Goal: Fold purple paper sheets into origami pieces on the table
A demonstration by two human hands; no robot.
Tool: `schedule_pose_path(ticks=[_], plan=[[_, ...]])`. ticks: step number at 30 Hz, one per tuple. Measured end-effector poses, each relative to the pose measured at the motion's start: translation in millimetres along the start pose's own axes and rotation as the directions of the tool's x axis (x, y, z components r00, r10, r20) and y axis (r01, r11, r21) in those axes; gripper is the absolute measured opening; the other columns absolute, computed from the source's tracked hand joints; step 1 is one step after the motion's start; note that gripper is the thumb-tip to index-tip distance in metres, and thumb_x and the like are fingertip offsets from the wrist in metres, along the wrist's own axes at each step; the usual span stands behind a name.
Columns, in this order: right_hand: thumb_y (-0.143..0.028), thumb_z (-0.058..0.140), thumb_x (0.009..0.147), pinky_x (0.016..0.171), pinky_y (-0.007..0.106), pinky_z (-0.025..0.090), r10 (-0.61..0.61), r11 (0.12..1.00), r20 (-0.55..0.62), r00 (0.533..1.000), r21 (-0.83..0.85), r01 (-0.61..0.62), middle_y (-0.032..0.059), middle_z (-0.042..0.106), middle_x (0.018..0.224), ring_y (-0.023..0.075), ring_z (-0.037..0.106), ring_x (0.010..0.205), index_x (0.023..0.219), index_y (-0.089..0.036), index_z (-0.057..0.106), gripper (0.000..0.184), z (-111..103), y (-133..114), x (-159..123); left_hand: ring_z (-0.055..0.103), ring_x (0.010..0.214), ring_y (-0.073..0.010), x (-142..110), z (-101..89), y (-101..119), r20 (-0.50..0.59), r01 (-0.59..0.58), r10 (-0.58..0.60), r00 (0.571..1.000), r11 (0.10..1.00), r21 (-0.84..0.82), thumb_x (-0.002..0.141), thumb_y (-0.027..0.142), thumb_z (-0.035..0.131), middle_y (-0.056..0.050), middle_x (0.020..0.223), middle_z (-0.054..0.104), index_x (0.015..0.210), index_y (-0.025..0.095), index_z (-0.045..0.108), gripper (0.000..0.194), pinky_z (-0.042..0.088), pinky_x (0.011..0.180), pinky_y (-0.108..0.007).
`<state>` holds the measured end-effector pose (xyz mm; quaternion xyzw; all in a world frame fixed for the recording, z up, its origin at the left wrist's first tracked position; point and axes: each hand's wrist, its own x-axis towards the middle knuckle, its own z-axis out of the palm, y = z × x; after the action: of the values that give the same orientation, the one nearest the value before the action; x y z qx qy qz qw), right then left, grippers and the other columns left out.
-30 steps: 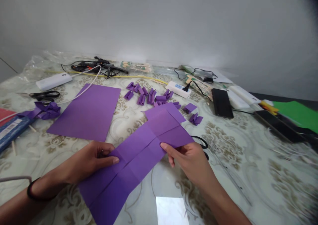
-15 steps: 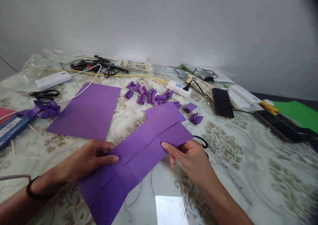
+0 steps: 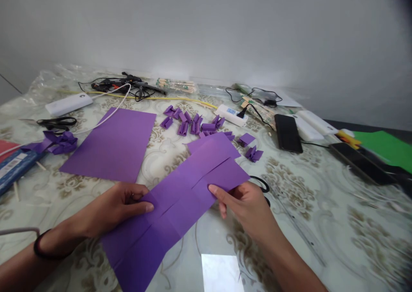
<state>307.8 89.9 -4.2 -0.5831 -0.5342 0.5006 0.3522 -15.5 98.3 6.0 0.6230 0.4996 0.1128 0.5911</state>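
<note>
A long strip of purple paper (image 3: 180, 197), creased crosswise and slit in places along its length, is held slantwise above the table. My left hand (image 3: 120, 208) pinches its upper left edge between thumb and fingers. At the right end, my right hand (image 3: 243, 197) grips the lower edge, thumb on top. Beyond the strip's far end lie several small folded purple paper pieces (image 3: 196, 123), some partly covered by it. Another piece of purple paper (image 3: 193, 146) shows just behind the strip. Black scissor-like handles (image 3: 264, 184) peek out beside my right hand.
A flat purple sheet (image 3: 119, 146) lies to the left, near scissors (image 3: 59, 122) and crumpled purple paper (image 3: 61, 142). Power strip (image 3: 230, 114), phone (image 3: 287, 133), second phone (image 3: 360, 163) and green paper (image 3: 383, 148) are farther right. A clear ruler (image 3: 299, 227) rests at right; cables run along the back.
Both hands keep their grip in nearly the same place. The paper has flexed slightly, and the slits along its middle look narrower.
</note>
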Motion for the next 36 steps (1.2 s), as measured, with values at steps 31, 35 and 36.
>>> schedule_pose_path(ticks=[31, 35, 36], plan=[[-0.063, 0.073, 0.084, 0.063, 0.036, 0.039, 0.097, 0.994, 0.096, 0.991, -0.051, -0.093, 0.0018, 0.057, 0.048, 0.0181, 0.052, 0.053, 0.045, -0.026, 0.057, 0.056, -6.7, -9.1, 1.7, 0.05, 0.068, -0.0134, -1.1, -2.9, -0.9, 0.01, -0.01, 0.011, 1.0, 0.995, -0.103, 0.096, 0.062, 0.072, 0.003, 0.076, 0.057, 0.084, 0.018, 0.067, 0.046, 0.04, 0.059, -0.022], [-0.064, 0.072, 0.085, 0.061, 0.036, 0.037, 0.118, 0.991, 0.103, 0.988, -0.067, -0.112, 0.0023, 0.057, 0.047, 0.018, 0.051, 0.051, 0.046, -0.025, 0.057, 0.057, -5.9, -9.2, 1.5, 0.047, 0.065, -0.012, -0.9, -4.5, -2.7, 0.01, -0.017, 0.018, 1.0, 0.995, -0.099, 0.097, 0.062, 0.073, 0.004, 0.073, 0.056, 0.082, 0.018, 0.067, 0.047, 0.038, 0.057, -0.022], [-0.064, 0.072, 0.085, 0.061, 0.036, 0.037, 0.118, 0.991, 0.101, 0.988, -0.068, -0.111, 0.0021, 0.056, 0.047, 0.0178, 0.05, 0.051, 0.045, -0.025, 0.056, 0.058, -5.8, -9.1, 1.4, 0.048, 0.065, -0.0121, -0.7, -4.7, -3.2, 0.01, -0.014, 0.015, 1.0, 0.994, -0.105, 0.097, 0.062, 0.073, 0.004, 0.073, 0.057, 0.082, 0.018, 0.067, 0.047, 0.038, 0.057, -0.022]])
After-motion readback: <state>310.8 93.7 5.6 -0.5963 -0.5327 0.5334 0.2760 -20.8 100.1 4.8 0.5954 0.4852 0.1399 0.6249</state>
